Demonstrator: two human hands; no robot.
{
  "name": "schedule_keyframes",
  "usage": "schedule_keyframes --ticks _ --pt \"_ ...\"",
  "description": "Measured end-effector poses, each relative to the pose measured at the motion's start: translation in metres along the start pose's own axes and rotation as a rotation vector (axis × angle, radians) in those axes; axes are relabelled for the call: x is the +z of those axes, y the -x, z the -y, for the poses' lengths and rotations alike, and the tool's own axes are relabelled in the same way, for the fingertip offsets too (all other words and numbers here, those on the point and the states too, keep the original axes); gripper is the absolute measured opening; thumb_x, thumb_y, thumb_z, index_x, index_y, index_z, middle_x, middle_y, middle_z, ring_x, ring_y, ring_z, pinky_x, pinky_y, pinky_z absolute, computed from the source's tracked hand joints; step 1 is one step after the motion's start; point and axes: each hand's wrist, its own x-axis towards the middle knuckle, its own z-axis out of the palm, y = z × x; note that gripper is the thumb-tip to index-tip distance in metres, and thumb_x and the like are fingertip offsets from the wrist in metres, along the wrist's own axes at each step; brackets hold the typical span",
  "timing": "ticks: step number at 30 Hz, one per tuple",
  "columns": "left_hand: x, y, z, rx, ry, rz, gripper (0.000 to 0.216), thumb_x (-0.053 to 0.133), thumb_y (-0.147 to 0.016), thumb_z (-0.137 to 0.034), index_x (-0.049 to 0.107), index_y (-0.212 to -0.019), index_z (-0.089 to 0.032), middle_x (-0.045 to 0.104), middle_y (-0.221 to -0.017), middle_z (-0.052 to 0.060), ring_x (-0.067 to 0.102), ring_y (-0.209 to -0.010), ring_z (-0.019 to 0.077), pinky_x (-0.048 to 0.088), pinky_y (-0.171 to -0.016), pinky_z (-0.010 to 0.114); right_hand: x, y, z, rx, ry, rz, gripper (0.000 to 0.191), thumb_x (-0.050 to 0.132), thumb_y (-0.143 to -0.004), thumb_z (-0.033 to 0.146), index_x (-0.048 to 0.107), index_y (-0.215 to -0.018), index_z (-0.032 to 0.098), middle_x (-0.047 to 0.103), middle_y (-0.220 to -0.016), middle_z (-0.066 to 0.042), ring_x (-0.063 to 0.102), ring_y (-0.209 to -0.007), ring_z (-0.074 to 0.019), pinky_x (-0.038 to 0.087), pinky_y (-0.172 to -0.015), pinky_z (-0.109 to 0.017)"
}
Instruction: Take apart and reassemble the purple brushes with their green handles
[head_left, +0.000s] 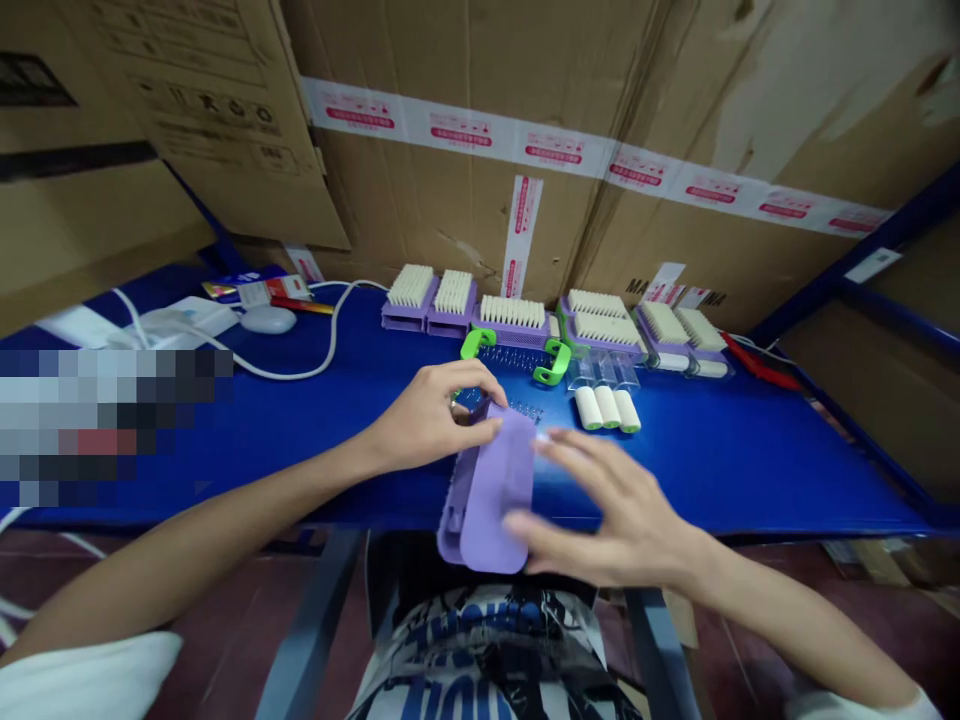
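Observation:
A purple plastic case (499, 490) is held tilted over the front edge of the blue table, its smooth face up and its toothed side to the left. My left hand (439, 415) grips its upper end between thumb and fingers. At its right side is my right hand (607, 510), slightly blurred, fingers spread and thumb over the case's edge; firm contact I cannot make out. Just beyond the case lie small metal springs (529, 411), partly hidden. Behind them are green curved plastic handles (553, 362) and a group of springs (514, 357).
Purple brush-like blocks with cream bristles (514, 312) line the back of the blue table (712, 460). White rollers (607, 408) lie beside clear plastic pieces (604, 370) at right. A white cable (300, 375) and mouse (268, 320) are at left. Cardboard (450, 200) walls the back.

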Motion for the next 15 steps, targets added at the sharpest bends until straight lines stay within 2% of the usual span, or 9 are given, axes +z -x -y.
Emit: schedule_keyframes --ticks 1,3,5,7,9,11,13,15 --pt "0.0 -0.001 0.0 -0.026 0.041 -0.009 0.014 0.081 -0.09 -0.031 0.085 -0.097 -0.02 0.081 -0.107 0.008 0.076 -0.093 0.0197 0.055 -0.065 0.024 0.006 -0.009 0.01 -0.053 -0.018 0.004 0.073 0.08 -0.107 0.055 0.052 -0.174 0.044 0.071 -0.155 -0.013 0.068 -0.149 -0.0342 0.07 -0.108 -0.049" --pt "-0.001 -0.003 0.003 -0.057 0.116 -0.042 0.016 0.084 -0.088 -0.033 0.087 -0.098 -0.02 0.082 -0.104 0.007 0.075 -0.091 0.0196 0.056 -0.07 0.026 0.016 -0.025 0.019 -0.142 0.006 -0.002 0.066 0.084 -0.104 0.054 0.061 -0.165 0.048 0.075 -0.156 -0.007 0.068 -0.154 -0.0335 0.068 -0.116 -0.051" --pt "-0.006 -0.006 0.006 -0.067 0.229 -0.091 0.019 0.087 -0.09 -0.035 0.089 -0.102 -0.02 0.083 -0.104 0.007 0.075 -0.09 0.02 0.057 -0.072 0.028 0.02 -0.037 0.01 -0.191 0.012 -0.049 0.053 0.089 -0.1 0.044 0.072 -0.149 0.04 0.079 -0.154 -0.008 0.067 -0.155 -0.0366 0.067 -0.119 -0.055" --pt "-0.013 -0.009 0.011 -0.04 0.387 -0.166 0.028 0.086 -0.096 -0.043 0.09 -0.113 -0.021 0.084 -0.109 0.009 0.075 -0.088 0.0197 0.059 -0.071 0.029 0.017 -0.047 -0.011 -0.166 -0.109 -0.101 0.05 0.092 -0.096 0.03 0.073 -0.141 0.034 0.076 -0.159 -0.012 0.064 -0.159 -0.0385 0.069 -0.118 -0.055" --pt "-0.021 -0.013 0.016 0.042 0.496 -0.257 0.036 0.085 -0.101 -0.048 0.088 -0.128 -0.024 0.084 -0.121 0.01 0.076 -0.095 0.0206 0.063 -0.076 0.03 0.012 -0.056 -0.037 -0.03 -0.359 -0.205 0.06 0.092 -0.094 0.029 0.066 -0.148 0.034 0.072 -0.164 -0.013 0.064 -0.16 -0.0386 0.069 -0.117 -0.058" --pt "-0.027 -0.015 0.021 0.142 0.516 -0.299 0.05 0.091 -0.098 -0.047 0.082 -0.143 -0.028 0.081 -0.139 0.011 0.077 -0.121 0.0252 0.066 -0.094 0.033 0.011 -0.064 -0.058 0.141 -0.614 -0.335 0.068 0.092 -0.095 0.04 0.059 -0.155 0.036 0.072 -0.162 -0.013 0.067 -0.157 -0.0393 0.066 -0.121 -0.063" --pt "-0.027 -0.016 0.026 0.193 0.53 -0.237 0.077 0.1 -0.089 -0.045 0.071 -0.159 -0.034 0.073 -0.158 0.011 0.069 -0.146 0.0312 0.063 -0.112 0.04 0.017 -0.07 -0.07 0.302 -0.796 -0.432 0.068 0.089 -0.097 0.055 0.055 -0.154 0.039 0.072 -0.159 -0.011 0.068 -0.155 -0.0401 0.063 -0.124 -0.066" --pt "-0.024 -0.016 0.03 0.175 0.602 -0.124 0.099 0.104 -0.085 -0.046 0.057 -0.172 -0.038 0.069 -0.165 0.013 0.069 -0.148 0.0355 0.063 -0.118 0.047 0.028 -0.072 -0.078 0.424 -0.923 -0.41 0.07 0.085 -0.097 0.071 0.052 -0.152 0.042 0.072 -0.159 -0.01 0.069 -0.153 -0.0395 0.065 -0.121 -0.064"
